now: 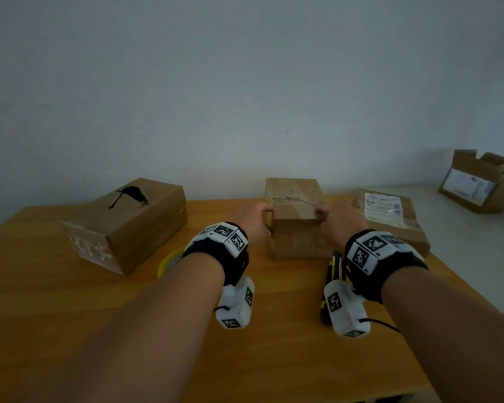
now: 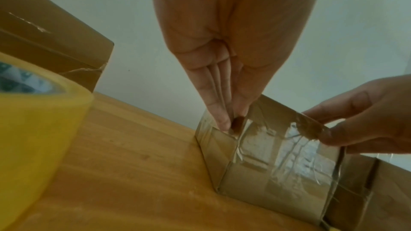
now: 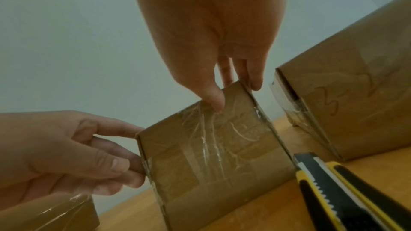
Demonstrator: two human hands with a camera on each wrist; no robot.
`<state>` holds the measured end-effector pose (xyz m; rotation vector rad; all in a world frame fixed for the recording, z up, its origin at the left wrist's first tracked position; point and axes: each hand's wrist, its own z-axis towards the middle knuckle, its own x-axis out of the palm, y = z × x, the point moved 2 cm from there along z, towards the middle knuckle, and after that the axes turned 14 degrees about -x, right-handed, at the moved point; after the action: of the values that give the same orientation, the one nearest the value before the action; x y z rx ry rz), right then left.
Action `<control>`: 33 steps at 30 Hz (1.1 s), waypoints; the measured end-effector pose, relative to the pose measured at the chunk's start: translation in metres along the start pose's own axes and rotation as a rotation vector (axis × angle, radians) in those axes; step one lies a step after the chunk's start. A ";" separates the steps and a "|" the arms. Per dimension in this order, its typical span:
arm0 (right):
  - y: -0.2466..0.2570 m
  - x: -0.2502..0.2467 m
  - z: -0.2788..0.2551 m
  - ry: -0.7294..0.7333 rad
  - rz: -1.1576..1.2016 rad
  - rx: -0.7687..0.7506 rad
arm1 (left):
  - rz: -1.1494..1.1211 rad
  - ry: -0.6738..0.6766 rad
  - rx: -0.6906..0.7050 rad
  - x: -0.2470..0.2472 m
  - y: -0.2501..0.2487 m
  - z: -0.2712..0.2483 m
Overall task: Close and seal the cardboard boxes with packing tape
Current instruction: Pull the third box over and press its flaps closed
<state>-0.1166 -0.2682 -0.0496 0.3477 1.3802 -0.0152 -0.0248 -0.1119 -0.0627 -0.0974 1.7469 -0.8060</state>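
My left hand [image 1: 255, 221] and right hand [image 1: 342, 219] are both pinching the top near corners of the small taped box [image 1: 296, 216], thumbs in front, fingers round the sides. It's sitting mid-table near the back edge. Tape roll [image 2: 37, 129] under my left wrist, box cutter [image 3: 347, 192] under the right, on the wooden table [image 1: 99, 309].

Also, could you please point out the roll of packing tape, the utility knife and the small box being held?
roll of packing tape [image 2: 40, 140]: left wrist view, yellow outer side.
utility knife [image 3: 338, 192]: right wrist view, black-and-yellow body.
small box [image 1: 298, 238]: head view, near face.
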 end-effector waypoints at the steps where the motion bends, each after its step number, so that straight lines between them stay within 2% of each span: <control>1: 0.001 0.000 0.002 0.003 -0.004 -0.002 | 0.007 0.005 -0.003 -0.001 0.002 0.002; 4: 0.009 -0.006 0.002 0.009 -0.003 0.000 | 0.017 -0.026 -0.030 -0.014 0.012 0.002; 6: 0.021 -0.012 0.000 -0.042 0.069 -0.005 | 0.037 -0.090 -0.039 -0.033 0.020 -0.002; 10: 0.059 -0.019 0.004 -0.132 0.205 -0.119 | 0.026 -0.234 -0.078 -0.083 0.046 -0.015; 14: 0.098 -0.014 0.013 -0.063 0.199 -0.232 | 0.035 -0.362 -0.178 -0.128 0.087 -0.031; 18: 0.136 0.008 0.021 -0.037 0.312 -0.317 | 0.049 -0.469 -0.341 -0.153 0.134 -0.041; 20: 0.155 0.026 0.022 0.061 0.329 -0.390 | 0.054 -0.427 -0.467 -0.155 0.157 -0.045; 22: 0.171 0.046 0.021 0.248 0.303 -0.429 | 0.032 -0.299 -0.542 -0.151 0.177 -0.046; 24: 0.178 0.059 0.023 0.363 0.273 -0.409 | 0.058 -0.251 -0.520 -0.145 0.187 -0.047; 27: 0.173 0.070 0.030 0.432 0.233 -0.336 | 0.169 -0.343 -0.459 -0.139 0.193 -0.051; 30: 0.163 0.073 0.033 0.418 0.108 -0.321 | 0.155 -0.407 -0.421 -0.138 0.200 -0.055; 33: 0.153 0.073 0.034 0.362 0.039 -0.265 | 0.136 -0.393 -0.368 -0.138 0.201 -0.057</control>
<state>-0.0370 -0.1177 -0.0790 0.1584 1.7093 0.2719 0.0390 0.1303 -0.0558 -0.3561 1.4886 -0.3302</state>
